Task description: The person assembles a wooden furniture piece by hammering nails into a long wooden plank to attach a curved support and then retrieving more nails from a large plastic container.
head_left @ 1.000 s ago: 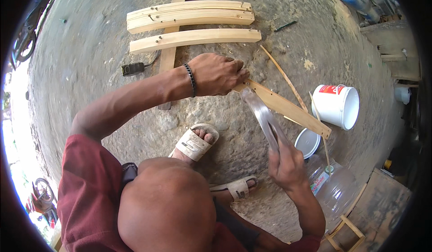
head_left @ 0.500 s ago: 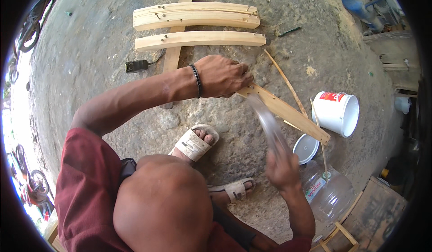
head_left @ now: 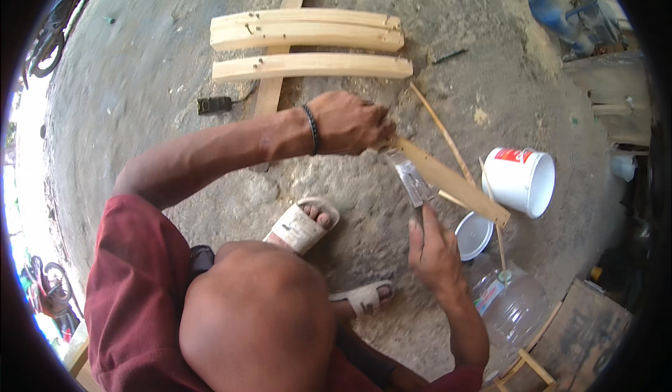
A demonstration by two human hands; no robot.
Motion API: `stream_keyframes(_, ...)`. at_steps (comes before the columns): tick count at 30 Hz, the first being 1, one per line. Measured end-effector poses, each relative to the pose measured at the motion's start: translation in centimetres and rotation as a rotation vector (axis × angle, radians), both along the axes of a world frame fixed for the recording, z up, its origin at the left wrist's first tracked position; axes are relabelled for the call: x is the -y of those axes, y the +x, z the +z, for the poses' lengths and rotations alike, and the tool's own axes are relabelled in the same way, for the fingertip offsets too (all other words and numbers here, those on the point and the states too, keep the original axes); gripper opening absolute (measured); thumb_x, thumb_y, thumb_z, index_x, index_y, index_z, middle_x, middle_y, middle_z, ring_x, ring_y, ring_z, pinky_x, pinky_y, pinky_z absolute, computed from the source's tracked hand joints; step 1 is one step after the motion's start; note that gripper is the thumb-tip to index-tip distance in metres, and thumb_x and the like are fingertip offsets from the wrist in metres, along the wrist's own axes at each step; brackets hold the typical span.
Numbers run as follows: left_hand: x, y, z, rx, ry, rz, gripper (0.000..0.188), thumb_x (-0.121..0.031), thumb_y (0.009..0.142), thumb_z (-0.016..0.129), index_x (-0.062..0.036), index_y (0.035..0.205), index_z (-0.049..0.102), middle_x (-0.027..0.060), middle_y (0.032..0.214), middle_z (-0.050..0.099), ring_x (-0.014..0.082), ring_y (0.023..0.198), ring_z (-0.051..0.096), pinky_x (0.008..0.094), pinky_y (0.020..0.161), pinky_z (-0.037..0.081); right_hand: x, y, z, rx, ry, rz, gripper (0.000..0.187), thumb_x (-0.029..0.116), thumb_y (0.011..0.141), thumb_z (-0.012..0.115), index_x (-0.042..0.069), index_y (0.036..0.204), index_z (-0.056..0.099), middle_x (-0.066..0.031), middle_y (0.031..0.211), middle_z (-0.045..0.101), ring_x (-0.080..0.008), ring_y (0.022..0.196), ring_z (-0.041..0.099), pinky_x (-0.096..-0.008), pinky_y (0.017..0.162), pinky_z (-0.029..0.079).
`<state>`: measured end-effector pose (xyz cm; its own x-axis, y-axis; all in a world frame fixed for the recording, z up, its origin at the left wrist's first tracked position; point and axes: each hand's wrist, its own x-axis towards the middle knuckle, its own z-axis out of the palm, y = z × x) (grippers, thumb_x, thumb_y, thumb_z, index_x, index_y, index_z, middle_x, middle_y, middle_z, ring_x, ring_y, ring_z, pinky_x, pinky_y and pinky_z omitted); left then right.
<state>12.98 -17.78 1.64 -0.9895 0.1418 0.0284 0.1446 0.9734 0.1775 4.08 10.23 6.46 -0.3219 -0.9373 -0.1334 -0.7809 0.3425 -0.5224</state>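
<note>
My left hand (head_left: pixel 350 122), a dark bracelet at its wrist, is closed on the upper left end of a wooden slat (head_left: pixel 448 178). The fingers hide that end, so I cannot tell whether a nail is pinched there too. Slanting down to the right, the slat ends near a white bucket. In my right hand (head_left: pixel 437 255) is a hammer (head_left: pixel 410 178) with a shiny metal shaft. Its head, partly blurred, lies close to the left fingers and the slat's end.
Beyond my left hand, curved wooden pieces (head_left: pixel 308 66) with nails in them lie across a flat board (head_left: pixel 269 96). A tape measure (head_left: pixel 214 105) lies left of it. At right are the white bucket (head_left: pixel 500 182), its lid (head_left: pixel 474 236), a thin stick (head_left: pixel 444 129) and a clear plastic bottle (head_left: pixel 514 311).
The hammer was a blur of motion and now shows more sharply, its head still near the left fingers. My right fingers have straightened somewhat along the handle. The left hand keeps its place.
</note>
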Motion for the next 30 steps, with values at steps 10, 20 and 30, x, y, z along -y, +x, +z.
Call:
stream_keyframes(10, -0.5, 0.2, -0.1, -0.001, 0.026, 0.012, 0.023, -0.021, 0.096, 0.055, -0.0041, 0.108, 0.064, 0.0115, 0.088, 0.063, 0.0269, 0.077, 0.071, 0.0388, 0.063, 0.061, -0.5, -0.1, 1.2, 0.041, 0.015, -0.032, 0.033, 0.013, 0.096, 0.059, -0.007, 0.122, 0.056, -0.0272, 0.084, 0.067, -0.0432, 0.069, 0.068, -0.0483, 0.060, 0.054)
stream_keyframes(20, -0.7, 0.4, -0.5, 0.014, 0.043, 0.034, 0.023, -0.020, 0.092, 0.058, -0.0046, 0.109, 0.063, 0.0120, 0.091, 0.063, 0.0287, 0.078, 0.071, 0.0407, 0.063, 0.061, 0.0, -0.3, 1.6, 0.036, 0.047, -0.012, 0.035, 0.007, 0.092, 0.061, -0.005, 0.124, 0.055, -0.0251, 0.093, 0.069, -0.0418, 0.077, 0.071, -0.0467, 0.063, 0.058)
stream_keyframes(30, -0.5, 0.6, -0.5, 0.025, 0.032, 0.045, 0.028, -0.020, 0.084, 0.069, -0.0013, 0.102, 0.058, 0.0109, 0.088, 0.057, 0.0269, 0.079, 0.067, 0.0395, 0.066, 0.059, 0.3, 0.3, 2.0, -0.058, -0.023, -0.038, 0.021, 0.019, 0.097, 0.057, 0.001, 0.108, 0.059, -0.0245, 0.082, 0.069, -0.0413, 0.072, 0.069, -0.0486, 0.058, 0.055)
